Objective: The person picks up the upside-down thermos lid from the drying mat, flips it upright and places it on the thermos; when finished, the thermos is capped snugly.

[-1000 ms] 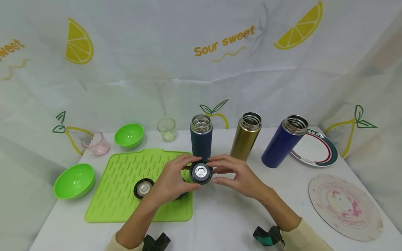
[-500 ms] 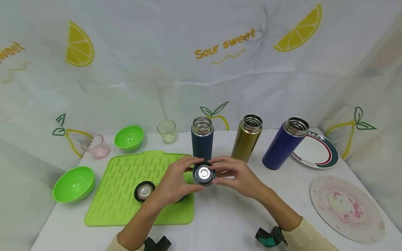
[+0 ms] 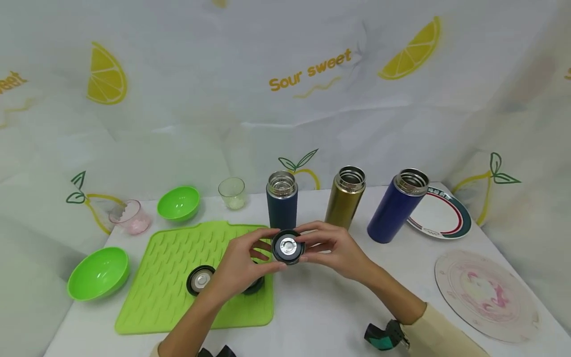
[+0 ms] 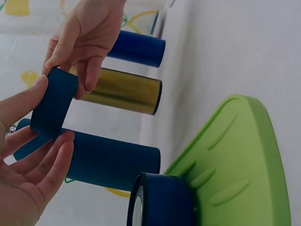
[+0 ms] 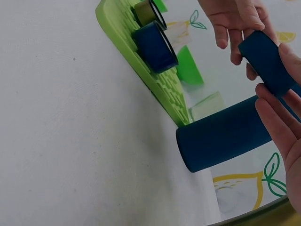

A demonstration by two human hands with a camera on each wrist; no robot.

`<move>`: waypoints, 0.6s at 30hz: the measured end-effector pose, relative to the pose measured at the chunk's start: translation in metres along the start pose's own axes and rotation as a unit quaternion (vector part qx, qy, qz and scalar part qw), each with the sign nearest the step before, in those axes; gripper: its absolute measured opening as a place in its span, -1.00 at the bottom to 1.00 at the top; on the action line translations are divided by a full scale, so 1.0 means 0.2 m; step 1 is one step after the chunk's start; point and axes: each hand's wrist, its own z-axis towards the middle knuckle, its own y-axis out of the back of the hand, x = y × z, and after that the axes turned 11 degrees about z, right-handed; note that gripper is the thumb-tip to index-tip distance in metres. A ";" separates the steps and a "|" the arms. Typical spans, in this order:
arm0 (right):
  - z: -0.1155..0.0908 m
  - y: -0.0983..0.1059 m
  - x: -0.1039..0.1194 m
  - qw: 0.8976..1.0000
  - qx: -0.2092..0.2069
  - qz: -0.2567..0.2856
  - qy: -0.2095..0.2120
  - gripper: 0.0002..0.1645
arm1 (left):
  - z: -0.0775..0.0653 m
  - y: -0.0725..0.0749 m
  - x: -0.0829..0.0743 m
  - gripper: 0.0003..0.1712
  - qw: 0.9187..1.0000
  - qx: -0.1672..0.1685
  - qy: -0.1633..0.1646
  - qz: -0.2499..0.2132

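Observation:
A dark teal bottle lid [image 3: 288,247] is held up between both hands in front of the open dark teal bottle [image 3: 282,203], its silver inner face toward the head camera. My left hand [image 3: 243,263] holds it from the left, thumb low and fingers above. From the right, my right hand [image 3: 332,248] grips its edge between thumb and fingers. In the left wrist view the lid [image 4: 55,103] shows its smooth side wall. Two more lids lie inner face up on the green mat: one [image 3: 200,280] beside my left forearm, and a blue one [image 5: 155,47] partly hidden by my left hand.
An open gold bottle [image 3: 345,198] and an open blue bottle [image 3: 397,206] stand to the right. Beyond lie a rimmed plate [image 3: 464,225] and a round pink mat [image 3: 486,297]. Left are the green mat [image 3: 147,302], two green bowls [image 3: 99,272] and two glasses [image 3: 233,193].
The lid stays between both hands, turned slightly. My left fingers have shifted a little at its left side. The head view has tilted a little, moving the scene slightly left and down.

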 end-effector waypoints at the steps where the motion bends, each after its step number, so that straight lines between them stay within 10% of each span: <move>1: 0.00 0.00 0.00 1.000 0.002 0.001 -0.001 -0.61 | -0.01 0.00 0.00 -0.27 1.000 0.004 0.009 -0.012; 11: 0.04 -0.06 0.03 1.000 0.017 0.020 -0.017 -0.59 | -0.08 0.04 0.02 -0.43 0.990 0.015 0.120 -0.076; 18: -0.01 -0.02 0.04 1.000 0.001 -0.006 -0.010 -0.61 | -0.02 0.00 -0.02 -0.53 0.987 0.014 0.124 -0.098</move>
